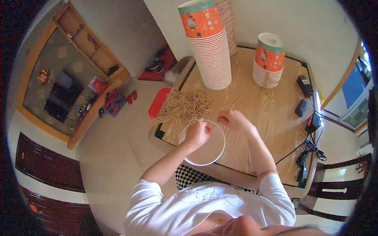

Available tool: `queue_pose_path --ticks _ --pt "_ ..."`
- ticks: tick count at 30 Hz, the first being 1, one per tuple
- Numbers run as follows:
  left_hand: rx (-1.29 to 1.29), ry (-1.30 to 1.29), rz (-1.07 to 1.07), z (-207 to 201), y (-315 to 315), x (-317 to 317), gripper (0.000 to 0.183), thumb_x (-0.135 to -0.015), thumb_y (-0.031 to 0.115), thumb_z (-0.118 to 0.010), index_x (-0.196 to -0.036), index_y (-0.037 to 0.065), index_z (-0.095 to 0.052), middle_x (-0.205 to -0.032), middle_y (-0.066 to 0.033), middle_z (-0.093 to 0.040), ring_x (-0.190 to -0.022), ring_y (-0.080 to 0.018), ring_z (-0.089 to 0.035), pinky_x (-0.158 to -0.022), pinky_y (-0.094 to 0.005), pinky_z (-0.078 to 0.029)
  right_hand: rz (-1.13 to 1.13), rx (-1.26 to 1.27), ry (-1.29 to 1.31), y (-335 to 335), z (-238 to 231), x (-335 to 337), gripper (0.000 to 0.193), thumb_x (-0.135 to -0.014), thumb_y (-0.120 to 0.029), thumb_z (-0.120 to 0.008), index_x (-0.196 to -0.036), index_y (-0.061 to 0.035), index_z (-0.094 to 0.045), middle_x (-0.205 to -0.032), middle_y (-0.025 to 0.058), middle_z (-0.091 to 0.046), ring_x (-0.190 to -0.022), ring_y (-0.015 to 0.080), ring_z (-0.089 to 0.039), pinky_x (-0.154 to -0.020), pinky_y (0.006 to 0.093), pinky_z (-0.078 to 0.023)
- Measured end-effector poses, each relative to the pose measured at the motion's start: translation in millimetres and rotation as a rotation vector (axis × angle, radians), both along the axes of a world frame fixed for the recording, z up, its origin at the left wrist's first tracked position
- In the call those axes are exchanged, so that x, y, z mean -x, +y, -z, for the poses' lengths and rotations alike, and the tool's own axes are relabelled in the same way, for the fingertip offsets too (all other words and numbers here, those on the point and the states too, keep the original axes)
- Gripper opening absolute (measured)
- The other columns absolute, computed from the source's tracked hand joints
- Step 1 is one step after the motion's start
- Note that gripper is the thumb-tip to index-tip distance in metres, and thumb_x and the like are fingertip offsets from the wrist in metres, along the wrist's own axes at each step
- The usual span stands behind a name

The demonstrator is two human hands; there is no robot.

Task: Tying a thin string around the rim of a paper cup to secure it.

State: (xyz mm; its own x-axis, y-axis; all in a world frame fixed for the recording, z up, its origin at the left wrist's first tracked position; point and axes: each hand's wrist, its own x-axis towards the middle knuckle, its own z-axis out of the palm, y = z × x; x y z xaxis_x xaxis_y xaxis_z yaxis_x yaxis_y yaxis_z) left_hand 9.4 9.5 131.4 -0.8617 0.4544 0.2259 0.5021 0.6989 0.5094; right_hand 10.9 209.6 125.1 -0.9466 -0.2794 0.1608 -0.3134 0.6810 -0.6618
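Observation:
A white round paper bucket stands at the near table edge in front of me, its wide mouth facing up. My left hand is over the left part of its mouth, fingers curled closed. Just beyond the far right rim is my right hand, with its fingers bent together in a pinch. Whatever either hand holds, if anything, is too small or hidden to make out. A tangled heap of tan cords lies on the table right beyond the bucket, close to my left hand.
A tall stack of orange and green paper buckets stands at the back, with another stack behind it. A shorter stack is to its right. Black power adapters and cables line the table's right edge. A red object sits by the left edge.

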Motion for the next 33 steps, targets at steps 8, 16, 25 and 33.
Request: queue_pose_path --ticks 8,16,25,33 --pt "0.048 -0.018 -0.030 1 1 2 0.011 -0.069 0.012 -0.069 -0.075 0.003 -0.066 -0.081 -0.0122 -0.062 -0.075 -0.0285 -0.064 -0.066 -0.0374 -0.050 -0.005 -0.003 0.000 2 -3 -1 0.014 -0.083 -0.016 -0.055 -0.091 -0.0066 -0.062 -0.082 0.0132 -0.065 -0.077 0.0322 -0.062 -0.066 0.0393 -0.048" --pt "0.022 0.031 0.006 -1 2 6 0.011 -0.072 0.015 -0.064 -0.072 0.004 -0.065 -0.078 -0.0125 -0.062 -0.070 -0.0315 -0.062 -0.063 -0.0410 -0.050 -0.046 -0.009 -0.045 0 -6 1 0.016 -0.081 -0.014 -0.058 -0.094 -0.0060 -0.063 -0.084 0.0140 -0.065 -0.078 0.0310 -0.063 -0.068 0.0389 -0.048" --pt "0.037 -0.001 -0.020 -3 6 3 0.009 -0.070 0.013 -0.069 -0.073 0.005 -0.064 -0.079 -0.0112 -0.059 -0.075 -0.0290 -0.062 -0.065 -0.0376 -0.050 -0.184 0.032 -0.032 -5 7 7 0.016 -0.077 -0.011 -0.060 -0.092 -0.0066 -0.064 -0.083 0.0117 -0.064 -0.076 0.0294 -0.062 -0.067 0.0381 -0.048" --pt "0.050 0.221 0.048 -30 1 -5 0.017 -0.074 0.015 -0.067 -0.086 0.005 -0.061 -0.086 -0.0122 -0.058 -0.074 -0.0310 -0.062 -0.064 -0.0408 -0.049 -0.111 0.040 0.026 -8 -9 -4 0.014 -0.078 -0.013 -0.060 -0.091 -0.0087 -0.064 -0.081 0.0113 -0.064 -0.075 0.0292 -0.062 -0.065 0.0367 -0.047"
